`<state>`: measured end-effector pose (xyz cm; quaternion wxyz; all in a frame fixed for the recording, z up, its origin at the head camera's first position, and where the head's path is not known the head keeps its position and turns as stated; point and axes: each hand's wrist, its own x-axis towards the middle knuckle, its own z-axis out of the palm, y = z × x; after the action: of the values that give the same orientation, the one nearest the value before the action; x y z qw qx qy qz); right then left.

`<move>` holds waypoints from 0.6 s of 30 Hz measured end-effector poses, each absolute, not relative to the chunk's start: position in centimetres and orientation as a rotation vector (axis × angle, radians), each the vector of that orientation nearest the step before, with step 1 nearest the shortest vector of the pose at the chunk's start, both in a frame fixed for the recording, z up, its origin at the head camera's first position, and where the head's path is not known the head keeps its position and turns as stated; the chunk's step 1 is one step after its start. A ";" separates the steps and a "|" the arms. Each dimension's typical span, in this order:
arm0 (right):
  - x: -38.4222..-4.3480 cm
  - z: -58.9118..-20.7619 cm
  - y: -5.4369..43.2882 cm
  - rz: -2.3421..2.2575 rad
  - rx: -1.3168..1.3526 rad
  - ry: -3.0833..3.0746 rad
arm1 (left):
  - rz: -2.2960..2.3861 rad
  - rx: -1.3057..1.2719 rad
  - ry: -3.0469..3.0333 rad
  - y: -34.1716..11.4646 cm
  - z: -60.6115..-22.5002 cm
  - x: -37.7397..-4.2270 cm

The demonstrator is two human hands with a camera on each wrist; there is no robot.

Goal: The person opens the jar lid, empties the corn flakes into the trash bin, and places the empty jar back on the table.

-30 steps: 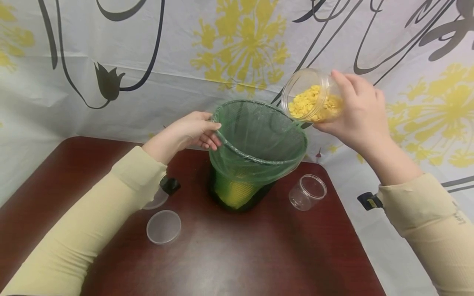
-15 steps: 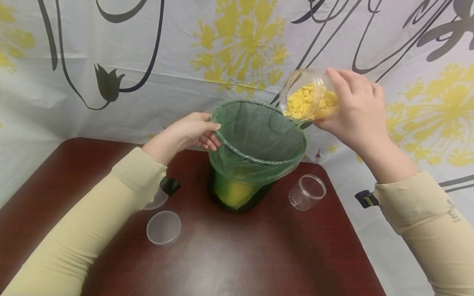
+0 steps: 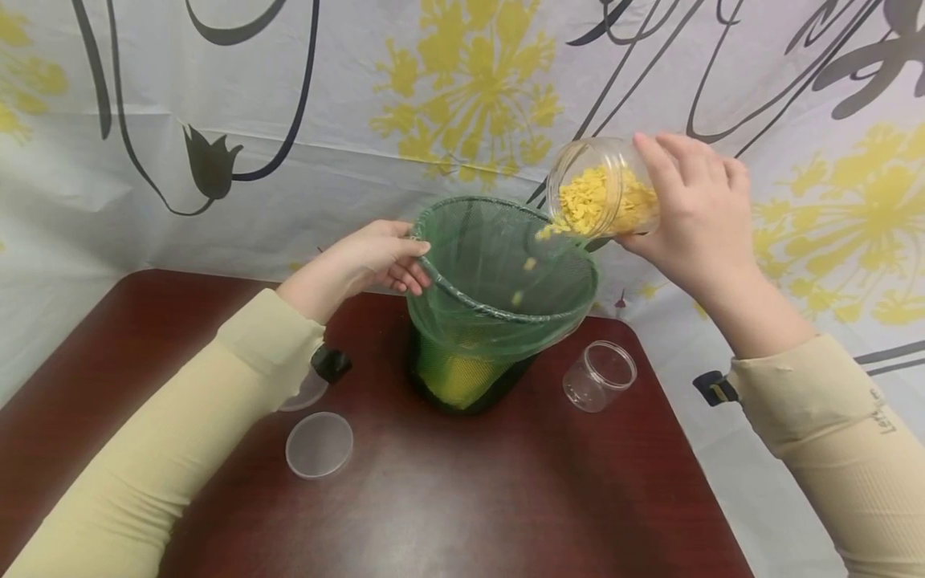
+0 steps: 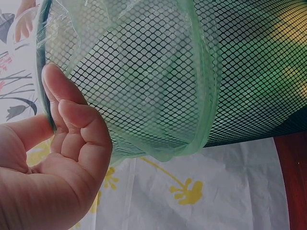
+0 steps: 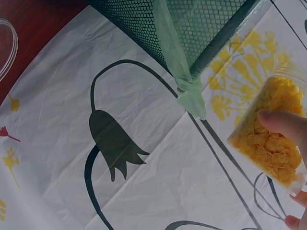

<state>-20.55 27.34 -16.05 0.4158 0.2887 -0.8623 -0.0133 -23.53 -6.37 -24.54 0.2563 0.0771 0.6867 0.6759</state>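
A mesh waste bin point(image 3: 466, 377) lined with a thin green plastic bag point(image 3: 499, 333) stands on the table, with something yellow showing through its lower wall. My left hand point(image 3: 386, 255) pinches the bin's rim on its left side, thumb over the edge and fingers outside. Above the opposite rim my right hand point(image 3: 704, 213) grips a clear plastic jar point(image 3: 578, 156), tipped with its mouth toward the bin. Small yellow flakes point(image 3: 588, 201) fill its lower side, and a few fall into the bin. The right wrist view shows a thumb point(image 5: 283, 122) across the jar's wall.
An uncovered clear jar point(image 3: 600, 376) stands right of the bin on the dark red table point(image 3: 448, 498). One round translucent lid point(image 3: 319, 445) lies at left, and another point(image 3: 307, 392) is partly hidden by the left sleeve. A flower-patterned cloth point(image 3: 325, 96) hangs behind.
Yellow flakes have slid to the jar's mouth and now drop into the bin. My right hand has shifted slightly left with the jar; my left hand stays on the rim.
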 end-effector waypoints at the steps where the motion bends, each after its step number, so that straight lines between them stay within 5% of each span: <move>1: -20.6 -16.1 27.3 -0.034 0.725 -2.162 | 1.834 0.208 1.864 -6.4 -24.5 -23.5; 18: -20.7 -16.1 27.2 -0.101 0.771 -2.092 | 1.828 0.190 1.881 -6.4 -24.8 -23.6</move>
<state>-20.67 27.22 -16.09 0.4394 0.3103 -0.8420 -0.0408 -23.60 -6.38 -24.77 0.2532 0.0699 0.6920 0.6724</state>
